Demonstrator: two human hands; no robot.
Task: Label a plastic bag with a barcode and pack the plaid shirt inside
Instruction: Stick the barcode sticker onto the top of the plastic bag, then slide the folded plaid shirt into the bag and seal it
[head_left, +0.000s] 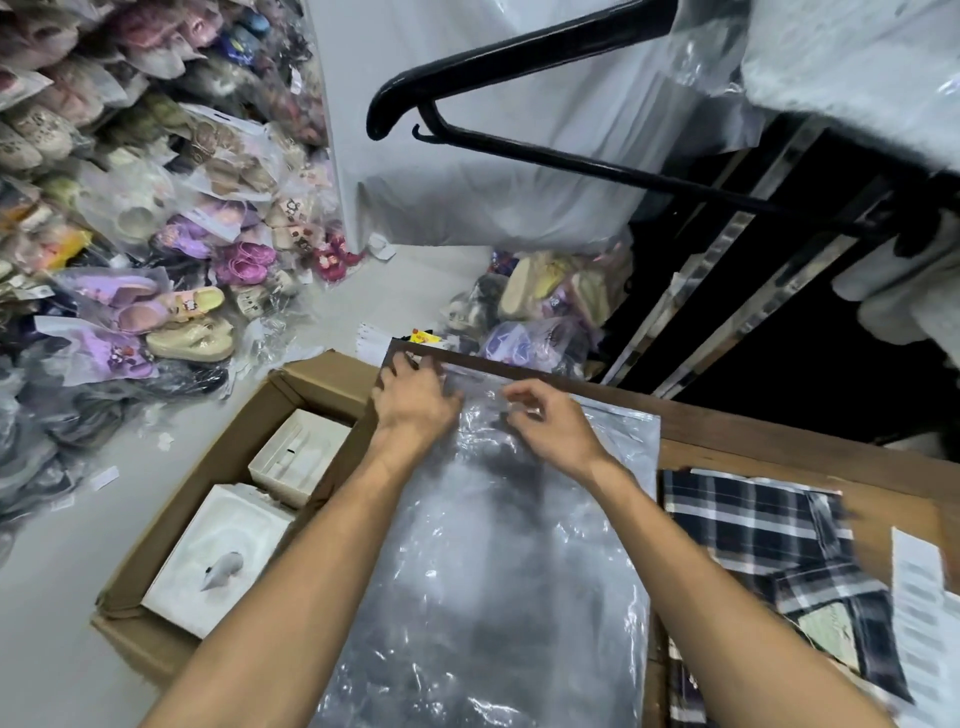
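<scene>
Single head-worn wide-angle view, steeply down and close over the table, edges seemingly warped.

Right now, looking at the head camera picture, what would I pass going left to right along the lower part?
Cardboard box holding white trays → left hand → clear plastic bag → right hand → plaid shirt → strip of barcode labels.

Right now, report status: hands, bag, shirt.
Left hand and right hand both on plastic bag's far edge. Plaid shirt beside it, unpacked. Nothing in the way.
</scene>
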